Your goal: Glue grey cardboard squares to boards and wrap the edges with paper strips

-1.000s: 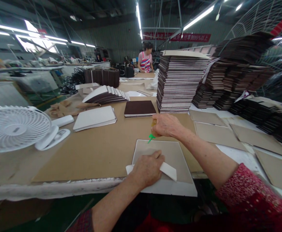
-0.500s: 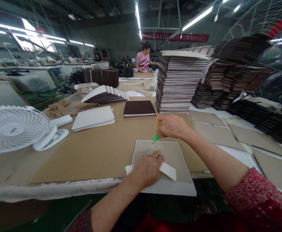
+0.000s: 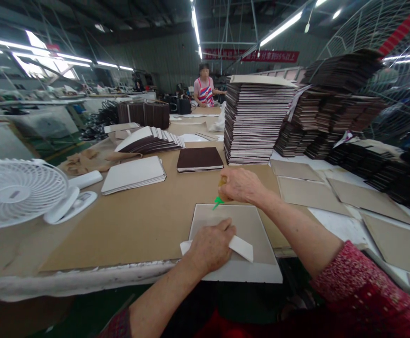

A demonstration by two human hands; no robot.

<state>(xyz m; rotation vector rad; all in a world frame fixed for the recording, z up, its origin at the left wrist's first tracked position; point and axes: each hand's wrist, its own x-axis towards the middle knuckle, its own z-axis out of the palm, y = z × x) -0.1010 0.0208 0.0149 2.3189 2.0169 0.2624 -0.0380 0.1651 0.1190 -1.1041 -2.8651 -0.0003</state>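
Under my left hand lies a beige rectangular panel with a white band along its near edge, which overhangs the table edge. My left hand is closed over a white strip, whose two ends stick out on either side of it. Its knuckles rest on the panel. In my right hand, above the panel's far edge, is a yellowish glue bottle, mostly covered by the fingers. Its green nozzle tilts down toward the panel's far left part; I cannot tell whether the tip touches.
A dark brown panel stack and white sheets lie beyond. A tall panel stack stands behind my right hand. A white fan is at left. Beige panels lie at right. A co-worker stands at the back.
My right hand has moved a little left along the panel's far edge with the glue bottle. My left hand keeps its place on the panel. The whole view has shifted slightly.
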